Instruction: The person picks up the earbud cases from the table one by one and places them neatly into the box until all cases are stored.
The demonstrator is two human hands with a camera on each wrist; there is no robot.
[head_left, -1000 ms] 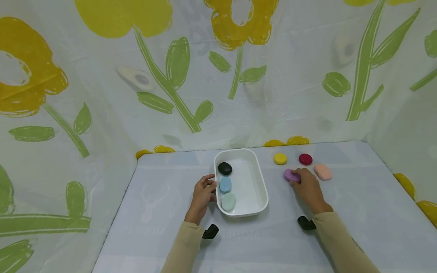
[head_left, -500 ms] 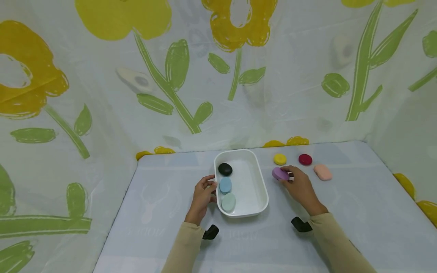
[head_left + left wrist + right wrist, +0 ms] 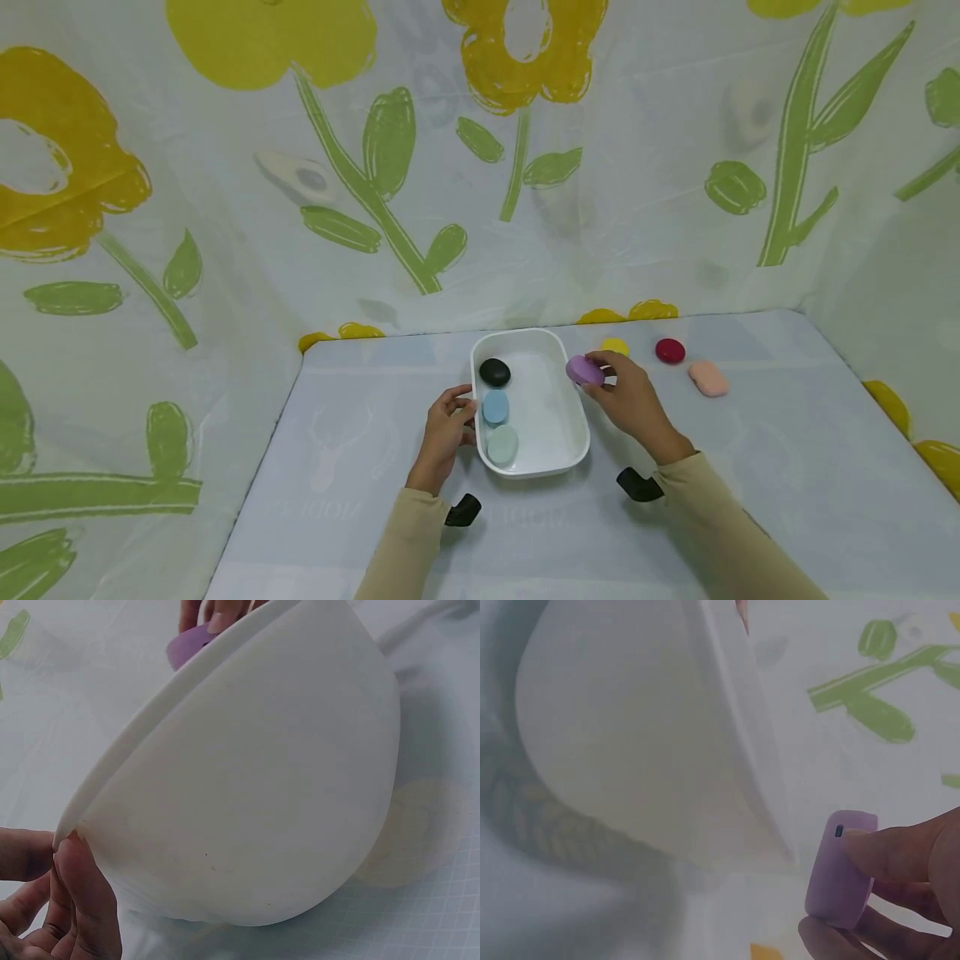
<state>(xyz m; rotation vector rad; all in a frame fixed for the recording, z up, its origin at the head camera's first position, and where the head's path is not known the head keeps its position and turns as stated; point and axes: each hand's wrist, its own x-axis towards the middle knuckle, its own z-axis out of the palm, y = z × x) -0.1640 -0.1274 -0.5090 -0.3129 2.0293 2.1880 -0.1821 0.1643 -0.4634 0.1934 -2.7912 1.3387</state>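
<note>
A white plastic tray with rounded corners stands mid-table. My left hand pinches its left rim; in the left wrist view the thumb and a finger meet at the rim. My right hand holds a purple rounded puck at the tray's right rim. In the right wrist view the same puck shows a small dark slot, with thumb and fingers on its opposite sides. Inside the tray, along its left side, lie a black oval piece, a light blue one and a pale green one.
Right of the tray lie a yellow round piece, partly hidden behind my right hand, a dark red one and a peach one. A flower-printed sheet rises behind the table. Both wrists carry black camera mounts.
My right hand has carried the purple puck left and up from beside the red and peach pieces to the tray's right rim. The left hand and the tray have stayed put.
</note>
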